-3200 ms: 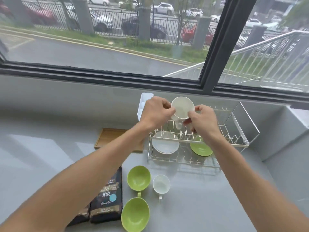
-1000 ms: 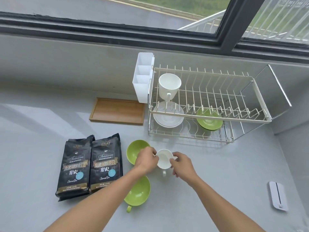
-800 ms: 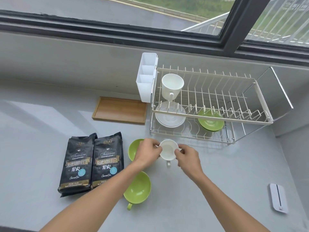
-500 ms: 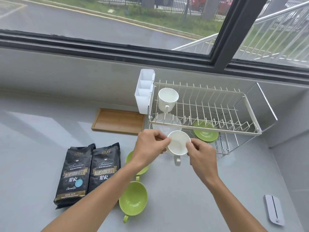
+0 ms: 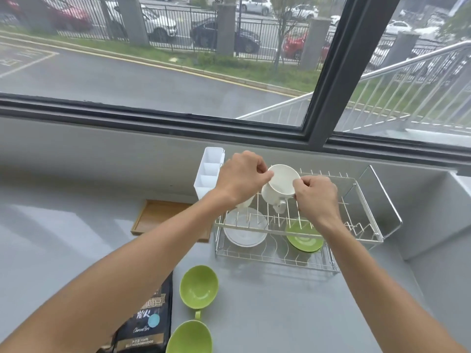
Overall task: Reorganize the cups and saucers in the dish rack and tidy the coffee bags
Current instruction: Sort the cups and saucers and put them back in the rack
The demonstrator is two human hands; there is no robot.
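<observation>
Both hands hold a white cup (image 5: 280, 186) by its rim over the upper tier of the wire dish rack (image 5: 367, 225), tilted with its mouth toward me. My left hand (image 5: 242, 178) pinches the rim's left side and my right hand (image 5: 316, 197) its right side. Another white cup (image 5: 244, 203) on that tier is mostly hidden behind my left wrist. On the lower tier lie a white saucer (image 5: 246, 231) and a green saucer (image 5: 304, 239). Two green cups (image 5: 198, 286) (image 5: 190, 338) stand on the counter beside a black coffee bag (image 5: 147, 324).
A white cutlery holder (image 5: 209, 171) hangs on the rack's left end. A wooden tray (image 5: 158, 216) lies left of the rack on the grey counter (image 5: 280, 314). The window sill and wall rise directly behind the rack.
Both hands picked the white cup up off the counter and raised it to the rack's upper tier, beside the first white cup. My view tilted up toward the window.
</observation>
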